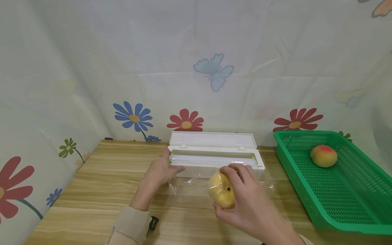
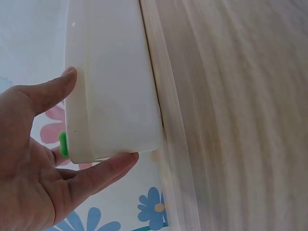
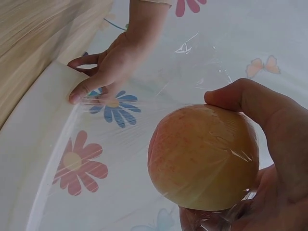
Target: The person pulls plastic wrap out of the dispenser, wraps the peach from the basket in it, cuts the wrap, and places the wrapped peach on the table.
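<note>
A white cling film dispenser [image 1: 196, 172] stands at the back of the wooden table with its lid raised and a film roll inside. My left hand [image 1: 160, 170] grips its left end, thumb on the front edge and fingers around the end, as the left wrist view shows. In front of the dispenser my right hand [image 1: 251, 197] holds a yellow-orange peach [image 3: 202, 159] between thumb and fingers. Clear cling film [image 3: 130, 139] stretches from the dispenser to the peach and covers part of it. The peach is raised off the table, its stem hollow facing the head camera.
To the right is a green plastic basket [image 1: 299, 183] with one more peach [image 1: 323, 156] inside. A small black object [image 1: 153, 223] shows beside my left sleeve. Behind the table [image 1: 92, 190] hangs a flowered curtain [image 1: 147, 51].
</note>
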Motion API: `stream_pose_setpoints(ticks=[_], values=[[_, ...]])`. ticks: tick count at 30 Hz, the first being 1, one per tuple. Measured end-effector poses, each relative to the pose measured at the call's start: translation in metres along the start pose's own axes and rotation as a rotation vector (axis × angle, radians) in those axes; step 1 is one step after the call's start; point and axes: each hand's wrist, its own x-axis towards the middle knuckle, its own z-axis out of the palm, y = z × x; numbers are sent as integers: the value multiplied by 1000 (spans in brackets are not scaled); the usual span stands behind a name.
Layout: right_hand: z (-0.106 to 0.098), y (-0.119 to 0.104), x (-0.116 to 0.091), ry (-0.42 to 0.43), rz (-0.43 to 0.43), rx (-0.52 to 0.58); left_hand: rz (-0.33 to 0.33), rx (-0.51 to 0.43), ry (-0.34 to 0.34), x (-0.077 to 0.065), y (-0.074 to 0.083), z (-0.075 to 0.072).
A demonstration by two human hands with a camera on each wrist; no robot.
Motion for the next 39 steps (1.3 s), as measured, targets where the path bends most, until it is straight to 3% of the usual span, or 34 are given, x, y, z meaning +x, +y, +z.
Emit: stream_pose_setpoints(ticks=[9, 19, 29, 35, 39], values=[[-10, -6, -4, 5, -12, -25, 15, 20, 13, 0, 0, 2], [-20, -15, -8, -64, 48, -25, 13, 9, 11, 0, 1, 1], [-25, -20, -11, -102, 12, -23, 7, 39, 17, 1, 0, 2], [-18, -17, -15, -222, -9, -30, 3, 32, 20, 1, 0, 3], [-13, -14, -17, -356, 64, 8, 12, 25, 20, 1, 1, 2]])
